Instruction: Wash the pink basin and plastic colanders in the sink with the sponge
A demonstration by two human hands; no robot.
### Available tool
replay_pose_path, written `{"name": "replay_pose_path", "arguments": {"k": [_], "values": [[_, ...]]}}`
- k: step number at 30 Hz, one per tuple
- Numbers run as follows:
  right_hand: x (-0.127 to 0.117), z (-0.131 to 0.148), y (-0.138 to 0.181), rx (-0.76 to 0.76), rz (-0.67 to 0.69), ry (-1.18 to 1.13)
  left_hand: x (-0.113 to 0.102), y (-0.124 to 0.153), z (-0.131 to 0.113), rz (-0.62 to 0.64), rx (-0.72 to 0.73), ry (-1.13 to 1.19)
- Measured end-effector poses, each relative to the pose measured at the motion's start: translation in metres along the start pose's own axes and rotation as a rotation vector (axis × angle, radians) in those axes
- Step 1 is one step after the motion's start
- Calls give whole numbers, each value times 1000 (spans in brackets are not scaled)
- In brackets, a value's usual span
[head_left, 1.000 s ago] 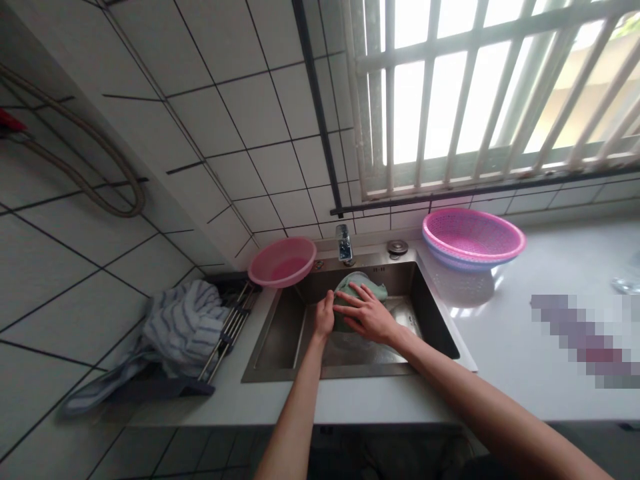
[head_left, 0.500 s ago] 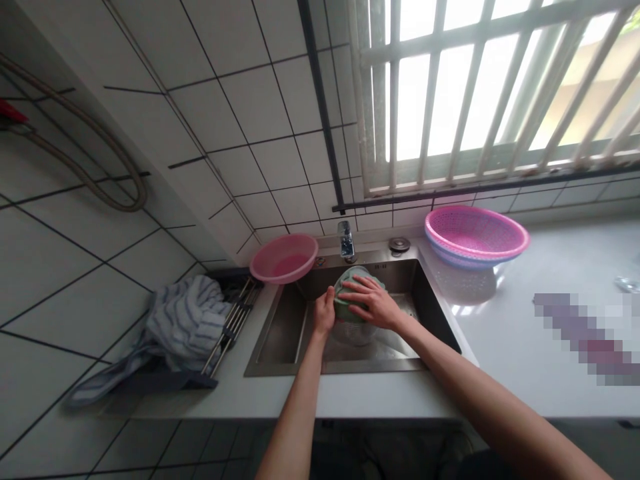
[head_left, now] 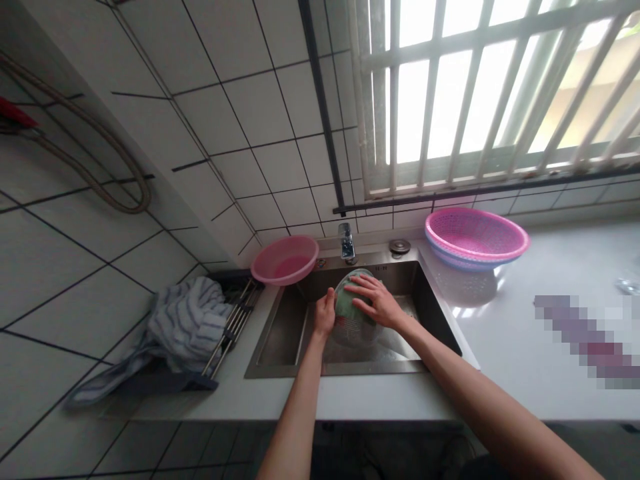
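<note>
A clear bowl (head_left: 356, 333) is tilted over the sink, see-through, with small reddish marks on its left side. My left hand (head_left: 326, 312) grips its left edge, the thumb up along the rim and the fingers mostly hidden behind. Against the bowl's upper part lies a green cloth (head_left: 345, 304). My right hand (head_left: 376, 299) rests on that cloth from the right, fingers spread and lying flat. How the cloth sits under the palm is hidden. Beneath both hands is the stainless steel sink (head_left: 280, 333).
A chrome faucet (head_left: 346, 241) stands behind the sink, beside a drain strainer (head_left: 399, 247). A pink basin (head_left: 285, 260) sits at the back left. Stacked colanders (head_left: 477, 237) stand at the right. A striped towel (head_left: 187, 323) lies on a rack (head_left: 233, 323) at the left.
My right hand has shifted slightly right and down over the green cloth. The bowl is tilted differently, showing more of its upper rim. My left hand keeps its grip.
</note>
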State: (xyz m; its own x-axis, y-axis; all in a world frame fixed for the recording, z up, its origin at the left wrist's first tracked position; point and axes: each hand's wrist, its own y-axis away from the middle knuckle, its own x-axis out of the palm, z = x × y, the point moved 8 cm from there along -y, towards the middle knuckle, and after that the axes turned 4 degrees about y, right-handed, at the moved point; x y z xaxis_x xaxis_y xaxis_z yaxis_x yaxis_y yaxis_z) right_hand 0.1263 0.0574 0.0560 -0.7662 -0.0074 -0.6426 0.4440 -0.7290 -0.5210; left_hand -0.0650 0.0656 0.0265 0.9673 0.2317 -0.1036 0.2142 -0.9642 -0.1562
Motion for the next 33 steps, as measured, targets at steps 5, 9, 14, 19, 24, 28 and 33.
{"name": "replay_pose_path", "arguments": {"k": [5, 9, 14, 19, 24, 28, 33], "values": [[-10, -68, 8, 347, -206, -308, -2, 5, 16, -36, -145, 54], [-4, -101, 17, 523, -252, -365, -8, 4, 18, -58, -156, 105], [3, -122, 22, 590, -284, -443, -18, 2, 19, -139, -194, 221], [-8, -106, 24, 604, -318, -339, -14, 2, 23, -115, -225, 216], [-27, -61, 10, 363, -336, -227, -9, 3, 22, -92, -200, 151], [-30, -21, -4, 195, -245, -14, -4, 2, 21, -59, -175, 175], [5, 56, -9, -154, 5, 233, -13, 0, 34, -157, -263, 329]]}}
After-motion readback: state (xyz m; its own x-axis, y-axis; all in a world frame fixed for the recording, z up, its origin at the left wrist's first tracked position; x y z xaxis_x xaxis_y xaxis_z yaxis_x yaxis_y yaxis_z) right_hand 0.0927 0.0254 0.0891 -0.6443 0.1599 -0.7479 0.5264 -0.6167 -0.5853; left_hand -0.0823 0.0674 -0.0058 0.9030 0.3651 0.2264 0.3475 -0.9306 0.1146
